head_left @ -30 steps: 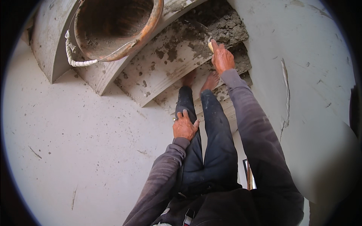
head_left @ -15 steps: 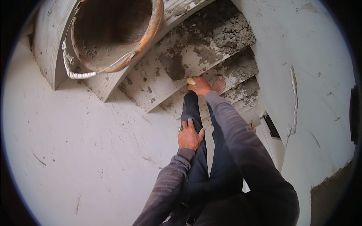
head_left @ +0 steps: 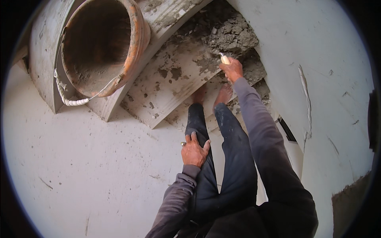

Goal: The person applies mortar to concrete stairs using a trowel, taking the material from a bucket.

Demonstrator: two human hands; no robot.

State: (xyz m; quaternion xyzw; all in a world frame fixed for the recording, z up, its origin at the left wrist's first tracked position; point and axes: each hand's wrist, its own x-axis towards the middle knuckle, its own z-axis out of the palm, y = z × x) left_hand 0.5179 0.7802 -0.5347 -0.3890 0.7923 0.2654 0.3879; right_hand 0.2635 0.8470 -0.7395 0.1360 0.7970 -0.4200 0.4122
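My right hand (head_left: 232, 70) is closed around the pale handle of a trowel (head_left: 225, 59). Its metal shank shows just past the fist, and the blade is hard to tell from the grey mortar around it. Beside it, a heap of wet, lumpy mortar (head_left: 234, 35) lies against the wall on a stair step. My left hand (head_left: 194, 152) rests on my left leg, fingers apart, with a ring on one finger and no tool in it.
A mortar-stained orange bucket (head_left: 137, 47) with a wire handle stands on the upper steps at left. Spattered stair steps (head_left: 158, 95) descend under my bare feet (head_left: 223, 95). A white wall (head_left: 325, 91) rises on the right, and a pale speckled surface (head_left: 99, 170) spans the left.
My right hand has carried the trowel up and right, from beside my left knee to the mortar heap. My left hand stays on the leg. The view has shifted, and both feet now show.
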